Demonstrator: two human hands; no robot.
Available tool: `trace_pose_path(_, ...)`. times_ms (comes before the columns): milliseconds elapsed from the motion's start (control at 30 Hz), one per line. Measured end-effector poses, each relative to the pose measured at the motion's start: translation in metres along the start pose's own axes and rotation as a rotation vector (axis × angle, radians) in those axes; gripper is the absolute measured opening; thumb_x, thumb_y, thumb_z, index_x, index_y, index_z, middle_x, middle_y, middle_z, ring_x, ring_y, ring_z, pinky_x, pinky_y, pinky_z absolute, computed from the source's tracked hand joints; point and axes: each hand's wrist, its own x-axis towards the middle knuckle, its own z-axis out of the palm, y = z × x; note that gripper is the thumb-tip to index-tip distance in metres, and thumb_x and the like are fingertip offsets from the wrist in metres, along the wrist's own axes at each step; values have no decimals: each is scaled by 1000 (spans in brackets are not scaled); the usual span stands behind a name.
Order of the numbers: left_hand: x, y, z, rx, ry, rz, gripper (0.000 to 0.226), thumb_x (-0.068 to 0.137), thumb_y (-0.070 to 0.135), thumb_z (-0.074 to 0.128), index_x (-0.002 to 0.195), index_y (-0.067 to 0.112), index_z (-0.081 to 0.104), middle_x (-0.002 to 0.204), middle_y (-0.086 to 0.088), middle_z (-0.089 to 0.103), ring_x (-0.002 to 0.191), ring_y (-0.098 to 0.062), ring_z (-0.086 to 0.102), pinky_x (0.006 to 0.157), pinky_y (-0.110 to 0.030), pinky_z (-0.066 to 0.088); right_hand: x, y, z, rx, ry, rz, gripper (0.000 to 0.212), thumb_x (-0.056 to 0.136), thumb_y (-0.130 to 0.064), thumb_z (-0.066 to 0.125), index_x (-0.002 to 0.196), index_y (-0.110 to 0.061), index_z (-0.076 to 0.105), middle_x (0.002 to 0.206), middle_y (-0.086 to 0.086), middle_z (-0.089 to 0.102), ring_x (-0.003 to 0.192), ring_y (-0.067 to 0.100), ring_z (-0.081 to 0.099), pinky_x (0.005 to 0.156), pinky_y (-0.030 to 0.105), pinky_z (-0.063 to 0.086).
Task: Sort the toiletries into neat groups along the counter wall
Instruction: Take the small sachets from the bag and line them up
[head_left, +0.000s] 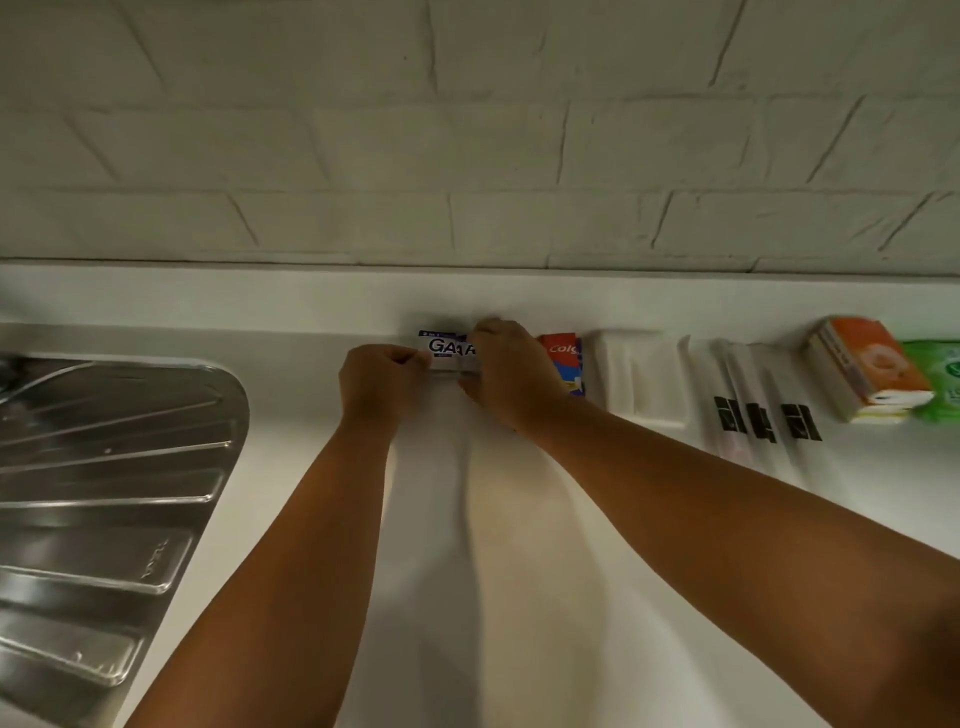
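Toiletries (727, 374) lay in a row along the counter wall (311, 296): white packs (644, 374), an orange tissue pack (867, 369) and a red toothpaste box (563, 358), all close against it. At the wall's foot both hands pinched a small white box (447, 349), the left hand (379, 379) at one end and the right hand (511, 374) over the other. Pushed along the wall, it might knock the red box askew. The right hand hid that end, and the label was only partly readable.

Left hand (382, 376), right hand (511, 371) grip white box (447, 349).

White-and-blue box (445, 347), red carton (561, 349), orange pack (867, 364), perhaps green wipes (940, 374).
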Motion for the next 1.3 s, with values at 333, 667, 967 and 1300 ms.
trace_pose_path(333, 2, -2, 3, 121, 3, 22, 22, 80, 44, 75, 93, 27, 80, 82, 0, 77, 79, -27, 73, 79, -40, 59, 21, 0, 8, -16, -53, 24, 39, 91, -29, 65, 123, -7, 64, 123, 9, 61, 118, 23, 52, 100, 36, 48)
trace_pose_path(667, -37, 10, -14, 165, 32, 114, 28, 92, 33, 66, 113, 16, 73, 106, 1, 73, 99, -15, 66, 93, -30, 50, -25, -19, -32, 76, 28, -14, 42, 91, -35, 65, 124, -10, 62, 123, 5, 62, 115, 21, 54, 96, 29, 44)
trace_pose_path(967, -174, 36, -32, 108, -51, 295, 18, 94, 26, 65, 110, 23, 72, 97, 12, 70, 81, 4, 63, 71, -3, 43, -135, -34, -70, 326, -7, -19, 32, 93, -26, 63, 121, -11, 67, 123, 4, 67, 112, 18, 61, 94, 23, 42)
trace_pose_path(1300, -306, 11, -48, 224, -94, 280, 19, 95, 23, 64, 113, 27, 70, 102, 14, 67, 85, 3, 61, 78, -15, 47, -252, -32, -80, 287, -251, -16, 39, 91, -29, 64, 129, -21, 62, 133, -5, 60, 122, 13, 55, 104, 21, 36)
